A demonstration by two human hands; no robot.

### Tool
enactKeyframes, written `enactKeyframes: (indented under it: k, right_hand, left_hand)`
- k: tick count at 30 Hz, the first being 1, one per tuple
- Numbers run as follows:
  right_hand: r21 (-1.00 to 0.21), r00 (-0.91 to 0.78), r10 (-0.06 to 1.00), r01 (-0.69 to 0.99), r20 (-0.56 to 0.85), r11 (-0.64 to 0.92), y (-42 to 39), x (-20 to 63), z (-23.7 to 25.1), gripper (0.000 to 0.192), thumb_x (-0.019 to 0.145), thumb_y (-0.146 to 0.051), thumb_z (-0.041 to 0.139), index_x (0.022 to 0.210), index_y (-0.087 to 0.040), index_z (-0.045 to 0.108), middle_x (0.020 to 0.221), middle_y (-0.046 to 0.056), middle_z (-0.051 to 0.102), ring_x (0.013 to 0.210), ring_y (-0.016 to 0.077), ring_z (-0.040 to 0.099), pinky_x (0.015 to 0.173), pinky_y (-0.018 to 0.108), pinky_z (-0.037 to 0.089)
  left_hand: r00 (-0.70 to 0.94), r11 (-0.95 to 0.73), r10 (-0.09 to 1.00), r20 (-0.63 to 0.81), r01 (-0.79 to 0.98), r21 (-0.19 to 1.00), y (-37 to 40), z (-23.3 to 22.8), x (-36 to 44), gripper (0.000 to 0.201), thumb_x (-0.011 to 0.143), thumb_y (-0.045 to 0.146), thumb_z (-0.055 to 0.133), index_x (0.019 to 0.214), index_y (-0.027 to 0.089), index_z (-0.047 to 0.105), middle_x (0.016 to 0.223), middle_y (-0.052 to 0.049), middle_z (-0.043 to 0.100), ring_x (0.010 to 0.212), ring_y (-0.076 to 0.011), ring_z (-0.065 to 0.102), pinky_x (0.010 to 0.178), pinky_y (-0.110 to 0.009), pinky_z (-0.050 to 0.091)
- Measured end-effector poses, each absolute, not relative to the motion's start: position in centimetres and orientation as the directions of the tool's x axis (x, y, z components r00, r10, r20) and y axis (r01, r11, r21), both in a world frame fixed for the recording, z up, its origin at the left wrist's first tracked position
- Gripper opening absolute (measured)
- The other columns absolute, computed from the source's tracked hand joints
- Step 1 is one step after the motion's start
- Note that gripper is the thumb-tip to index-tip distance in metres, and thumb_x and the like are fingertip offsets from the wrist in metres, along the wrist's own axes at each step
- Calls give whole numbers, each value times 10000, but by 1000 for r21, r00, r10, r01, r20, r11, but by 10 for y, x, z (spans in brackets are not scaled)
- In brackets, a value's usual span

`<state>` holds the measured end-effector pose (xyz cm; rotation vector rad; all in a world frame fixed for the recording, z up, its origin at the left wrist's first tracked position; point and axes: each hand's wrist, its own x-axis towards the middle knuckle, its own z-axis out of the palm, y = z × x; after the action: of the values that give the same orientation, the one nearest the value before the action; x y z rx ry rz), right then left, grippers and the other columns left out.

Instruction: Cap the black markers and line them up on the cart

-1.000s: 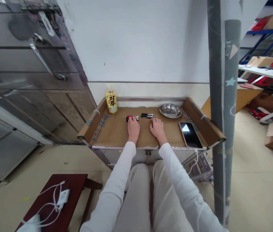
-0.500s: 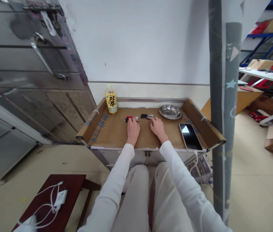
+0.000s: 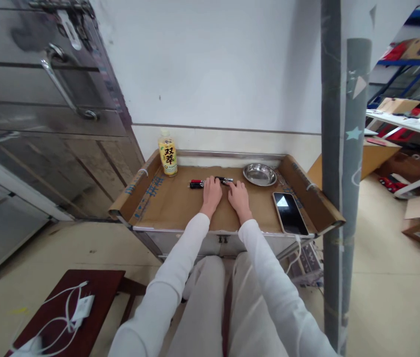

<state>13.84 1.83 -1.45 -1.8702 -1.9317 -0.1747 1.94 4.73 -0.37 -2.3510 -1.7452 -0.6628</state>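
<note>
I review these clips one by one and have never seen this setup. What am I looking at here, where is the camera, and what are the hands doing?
No machine here: a camera on a seated person's head looks down at their own arms. The left hand and right hand lie flat on a cardboard-lined metal table, fingertips at a row of markers. Whether either grips one, I cannot tell. Also there: a yellow-labelled bottle, a steel dish and a phone.

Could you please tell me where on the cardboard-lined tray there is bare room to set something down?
On the tray, bare cardboard lies between the bottle and the left hand, and between the right hand and the phone. The back middle is crowded: markers, fingertips, steel dish.
</note>
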Motion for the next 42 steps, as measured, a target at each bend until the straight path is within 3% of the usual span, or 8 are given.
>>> enactKeyframes:
  k: [6, 11, 19, 32, 42]
  right_hand:
    - [-207, 8, 917, 975, 398, 82, 19, 138, -17, 382, 892, -122, 446, 1243, -182, 584, 1099, 137, 570, 1002, 264, 476, 845, 353, 367]
    - [-231, 10, 905, 968, 426, 98, 19, 138, -16, 284, 904, -112, 398, 1099, -140, 602, 1070, 139, 580, 977, 258, 486, 834, 352, 372]
    - [-243, 56, 896, 968, 440, 59, 20, 140, -20, 227, 910, -169, 411, 1036, -138, 597, 1069, 152, 561, 964, 266, 477, 800, 358, 367]
    - [-231, 84, 893, 973, 442, 23, 20, 139, -21, 190, 928, -218, 417, 998, -145, 578, 1051, 148, 569, 955, 262, 481, 796, 355, 352]
    - [-247, 87, 898, 969, 431, 24, 21, 139, -22, 210, 930, -214, 399, 1009, -143, 580, 1061, 148, 579, 962, 265, 491, 801, 364, 363]
  left_hand:
    - [187, -291, 888, 420, 936, 199, 42, -6, 14, 271, 908, 112, 405, 1116, 108, 579, 1135, -165, 568, 1065, -301, 500, 931, -411, 393]
    - [185, -287, 890, 417, 938, 196, 41, -7, 14, 266, 917, 130, 389, 1096, 127, 586, 1153, -175, 561, 1077, -320, 485, 935, -446, 380]
    - [173, -277, 890, 422, 940, 200, 40, -6, 15, 273, 913, 119, 377, 1093, 140, 581, 1181, -169, 554, 1102, -321, 469, 956, -456, 372]
    - [185, -273, 892, 413, 948, 166, 39, -5, 15, 215, 950, 250, 434, 1063, 157, 591, 1147, -142, 559, 1086, -298, 471, 954, -433, 380]
    - [199, -290, 891, 408, 941, 175, 39, -5, 14, 233, 951, 206, 401, 1096, 173, 580, 1142, -142, 559, 1093, -301, 472, 937, -439, 386]
